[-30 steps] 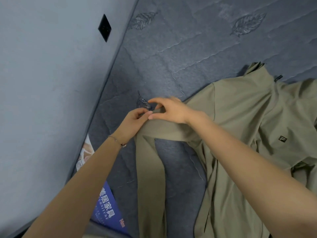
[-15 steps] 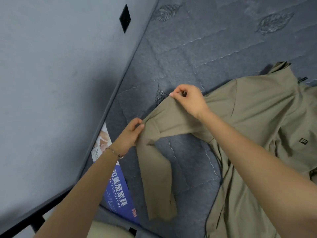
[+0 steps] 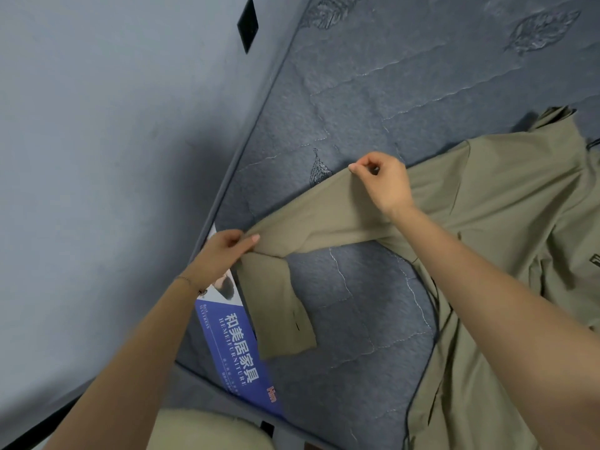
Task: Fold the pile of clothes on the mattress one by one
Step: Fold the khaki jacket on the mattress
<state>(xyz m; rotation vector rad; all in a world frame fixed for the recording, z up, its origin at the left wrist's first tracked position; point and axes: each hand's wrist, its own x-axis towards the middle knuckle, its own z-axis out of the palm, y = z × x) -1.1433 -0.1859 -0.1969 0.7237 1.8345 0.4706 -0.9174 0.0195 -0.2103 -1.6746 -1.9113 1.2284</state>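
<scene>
Sleeve (image 3: 324, 216) of olive shirt (image 3: 506, 196): now drawn taut between the hands, which were together a second ago and have since spread apart. Left hand (image 3: 227, 251) pinches the fold near the mattress (image 3: 357, 102) edge, with the cuff end (image 3: 285, 319) doubled back below it. Right hand (image 3: 383, 183) pinches the sleeve's upper edge. Judged: sleeve being straightened before it is folded inward. Shirt lies on the mattress, unfolded. Containers: none in view.

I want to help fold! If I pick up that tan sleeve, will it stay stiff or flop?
Probably floppy: the sleeve bends sharply where the left hand pinches it, its cuff limp. Likely light: the right hand holds it up with fingertips alone.
</scene>
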